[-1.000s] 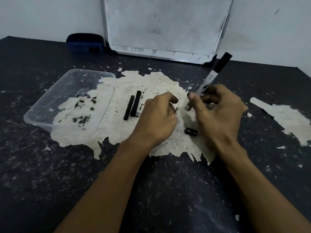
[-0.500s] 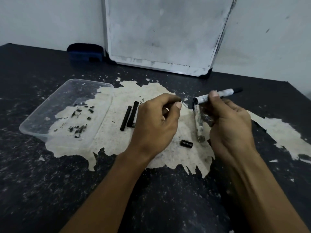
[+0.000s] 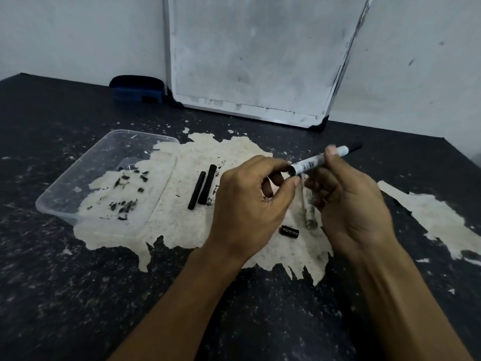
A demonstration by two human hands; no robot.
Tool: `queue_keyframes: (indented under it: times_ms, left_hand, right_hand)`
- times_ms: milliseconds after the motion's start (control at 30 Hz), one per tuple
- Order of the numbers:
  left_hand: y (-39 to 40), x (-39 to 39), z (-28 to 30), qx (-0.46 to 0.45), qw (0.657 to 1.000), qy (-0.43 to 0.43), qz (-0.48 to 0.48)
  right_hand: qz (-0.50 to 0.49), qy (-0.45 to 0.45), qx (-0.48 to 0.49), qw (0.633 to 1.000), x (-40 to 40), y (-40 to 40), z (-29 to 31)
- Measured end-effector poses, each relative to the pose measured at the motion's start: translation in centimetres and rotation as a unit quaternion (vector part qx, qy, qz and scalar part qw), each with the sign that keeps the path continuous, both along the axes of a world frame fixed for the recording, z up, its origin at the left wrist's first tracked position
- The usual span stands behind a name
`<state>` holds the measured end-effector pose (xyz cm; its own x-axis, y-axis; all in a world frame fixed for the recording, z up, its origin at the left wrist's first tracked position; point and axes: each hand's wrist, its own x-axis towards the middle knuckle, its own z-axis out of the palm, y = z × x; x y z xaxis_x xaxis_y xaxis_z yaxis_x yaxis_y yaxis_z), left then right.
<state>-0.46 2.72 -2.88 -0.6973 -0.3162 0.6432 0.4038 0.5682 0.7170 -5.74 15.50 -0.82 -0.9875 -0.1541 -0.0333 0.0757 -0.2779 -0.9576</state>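
- While our right hand (image 3: 351,204) grips the marker (image 3: 316,160) around its middle, raised over the table (image 3: 78,295) with its black far end pointing away from us, the barrel's open mouth faces our left hand (image 3: 250,201).
- Our left forefinger and thumb curl in on either side of that mouth. We cannot tell whether they pinch anything there. The two hands are close together, meeting at the marker.
- We judge the step to be work on the marker's open end, either drawing its insides out or fitting something in.
- Next, the right hand should hold the barrel steady while the left fingertips line up squarely with the mouth and move along the barrel, not across it.
- Just below the marker lie a clear barrel (image 3: 309,212) and a small black plug (image 3: 289,231). To the marker's left, two black sticks (image 3: 203,188) lie side by side.
- Farther left of the marker sits a plastic tray (image 3: 74,166) holding dark scraps, and behind the marker a whiteboard (image 3: 260,56) leans on the wall.
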Motion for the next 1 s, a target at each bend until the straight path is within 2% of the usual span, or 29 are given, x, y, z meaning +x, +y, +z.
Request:
queue_keyframes:
  times_ms: [67, 133, 233, 300, 400, 500, 600, 667, 833, 933, 1000]
  left_hand:
    - [-0.1, 0.1, -0.1, -0.013, 1.000, -0.008, -0.003]
    - [-0.3, 0.1, -0.2, -0.014, 0.999, -0.050, -0.011]
    - [-0.9, 0.0, -0.4, 0.046, 0.994, -0.096, 0.002]
    - [-1.3, -0.2, -0.3, 0.097, 0.992, -0.082, 0.028]
    - [-1.6, -0.4, 0.0, 0.165, 0.983, -0.051, 0.056]
    - [-1.7, -0.4, 0.0, 0.187, 0.978, -0.030, 0.082]
    - [-1.7, -0.4, 0.0, 0.190, 0.977, -0.029, 0.093]
    - [-1.7, -0.4, 0.0, 0.191, 0.977, -0.027, 0.093]
    - [-1.6, -0.4, 0.1, 0.194, 0.976, -0.032, 0.089]
    - [-1.5, -0.4, 0.2, 0.189, 0.977, -0.033, 0.092]
    - [-1.5, -0.4, 0.1, 0.190, 0.977, -0.033, 0.094]
  right_hand:
    - [-0.009, -0.013, -0.006, 1.000, -0.3, 0.3, 0.2]
    - [-0.028, -0.015, -0.005, 0.999, -0.5, 0.6, 0.2]
    - [-0.069, 0.075, 0.099, 0.990, -0.6, 0.8, -0.2]
    - [-0.075, 0.138, 0.149, 0.976, -0.7, 0.7, -0.4]
    - [-0.045, 0.137, 0.135, 0.980, -0.9, 0.3, -0.7]
    - [-0.041, 0.190, 0.250, 0.948, -1.1, 0.0, -1.7]
    - [-0.039, 0.184, 0.232, 0.954, -1.3, -0.1, -2.0]
    - [-0.036, 0.204, 0.261, 0.943, -1.5, -0.1, -2.1]
    - [-0.055, 0.204, 0.268, 0.940, -1.9, 0.3, -2.6]
    - [-0.058, 0.188, 0.244, 0.950, -1.8, 0.3, -2.5]
    - [-0.072, 0.200, 0.270, 0.939, -2.0, 0.2, -2.6]
